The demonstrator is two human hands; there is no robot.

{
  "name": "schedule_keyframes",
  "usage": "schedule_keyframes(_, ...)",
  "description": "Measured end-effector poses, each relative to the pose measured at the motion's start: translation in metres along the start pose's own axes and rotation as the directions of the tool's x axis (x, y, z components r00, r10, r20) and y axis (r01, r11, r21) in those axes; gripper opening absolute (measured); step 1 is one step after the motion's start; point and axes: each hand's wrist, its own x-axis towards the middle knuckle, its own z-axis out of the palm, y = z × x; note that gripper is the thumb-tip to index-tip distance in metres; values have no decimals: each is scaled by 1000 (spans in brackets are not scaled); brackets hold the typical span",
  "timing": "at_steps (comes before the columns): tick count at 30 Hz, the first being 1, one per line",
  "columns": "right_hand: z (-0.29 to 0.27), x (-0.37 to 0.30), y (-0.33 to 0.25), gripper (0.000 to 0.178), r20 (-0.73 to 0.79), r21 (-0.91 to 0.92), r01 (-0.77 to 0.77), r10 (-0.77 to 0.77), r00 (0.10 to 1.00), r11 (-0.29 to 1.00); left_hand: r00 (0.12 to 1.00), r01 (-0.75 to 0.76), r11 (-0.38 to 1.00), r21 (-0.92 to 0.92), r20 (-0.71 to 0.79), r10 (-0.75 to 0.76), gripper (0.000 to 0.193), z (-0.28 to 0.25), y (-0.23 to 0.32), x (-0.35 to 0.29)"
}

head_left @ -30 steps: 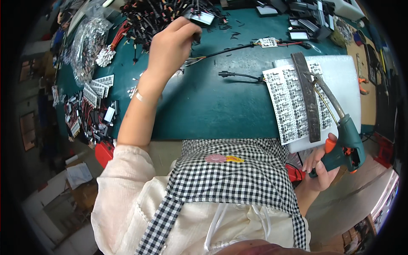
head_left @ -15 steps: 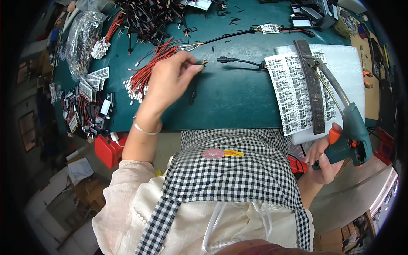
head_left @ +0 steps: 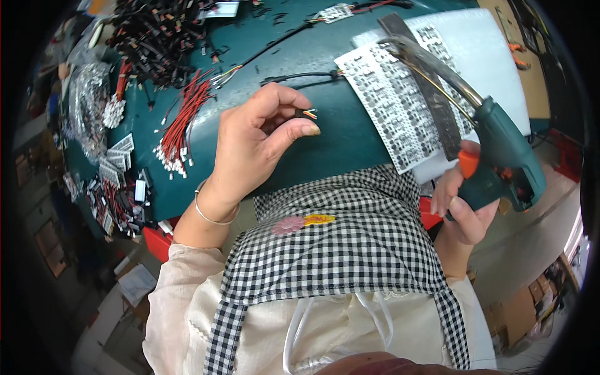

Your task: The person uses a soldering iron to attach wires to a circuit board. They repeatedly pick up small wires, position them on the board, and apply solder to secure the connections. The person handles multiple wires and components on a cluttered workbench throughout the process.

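Observation:
My left hand is closed, pinching a short black cable end with bare coloured wire tips between thumb and fingers. Most of that cable is hidden in the palm. In my right hand is a green soldering gun with an orange trigger. Its metal nose reaches over a dark flat bar that lies across a white sheet of small circuit boards. Beside the sheet's left edge, a black connector cable lies with its wires at one board.
Red wires with white plugs lie left of my left hand. Behind them are a heap of black cables and a clear plastic bag. White foam lies under the board sheet. A finished-looking board on a cable is at the back.
My view has shifted, so the table's things sit further left and up. The left hand has moved right and nearer to me, still pinching the cable end. The soldering gun stays in my right hand.

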Motion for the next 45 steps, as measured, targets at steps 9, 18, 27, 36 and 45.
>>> schedule_keyframes(9,-2,-5,8,75,-83,-133,39,-50,995,990,959,196,958,-208,245,-142,23,22,15,12)
schedule_keyframes(18,22,26,12,64,314,-312,265,-164,935,912,925,164,940,-301,377,-41,19,42,29,8)
schedule_keyframes(27,27,28,11,61,352,-362,281,-148,924,889,887,282,848,-448,458,-54,12,47,29,5)
schedule_keyframes(36,29,25,16,62,271,-320,245,-160,949,915,897,327,794,-513,432,-91,14,52,27,3)
schedule_keyframes(45,29,25,27,59,170,-237,243,-206,964,941,893,376,746,-549,431,-132,9,58,25,3)
